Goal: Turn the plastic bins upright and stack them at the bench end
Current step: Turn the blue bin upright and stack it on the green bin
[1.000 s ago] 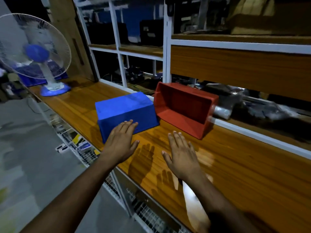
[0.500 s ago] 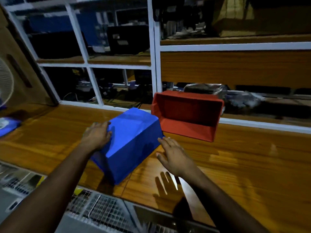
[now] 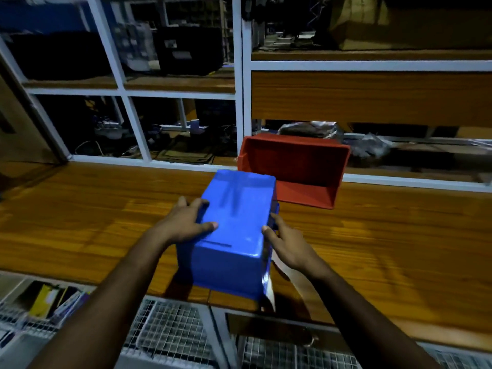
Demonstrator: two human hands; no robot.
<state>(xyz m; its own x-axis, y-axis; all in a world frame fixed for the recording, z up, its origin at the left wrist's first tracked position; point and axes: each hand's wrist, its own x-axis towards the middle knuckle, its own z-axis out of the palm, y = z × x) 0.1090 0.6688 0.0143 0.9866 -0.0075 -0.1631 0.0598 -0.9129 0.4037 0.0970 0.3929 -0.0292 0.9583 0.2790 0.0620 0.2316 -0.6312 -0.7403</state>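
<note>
While both hands, left hand (image 3: 186, 222) and right hand (image 3: 286, 242), grip the overturned blue bin (image 3: 234, 235) with curled fingers, it is best to roll it slowly, clear of the red bin (image 3: 295, 169).

We cannot see the opening of the blue bin (image 3: 234, 235); it faces away from us. The fingers of the right hand (image 3: 288, 245) are hidden behind its right wall, and part of the left hand (image 3: 183, 222) lies behind its left side. The blue bin covers the near left corner of the red bin (image 3: 295, 169). The things on the dark shelves (image 3: 181, 83) are too dim and blurred to name.
</note>
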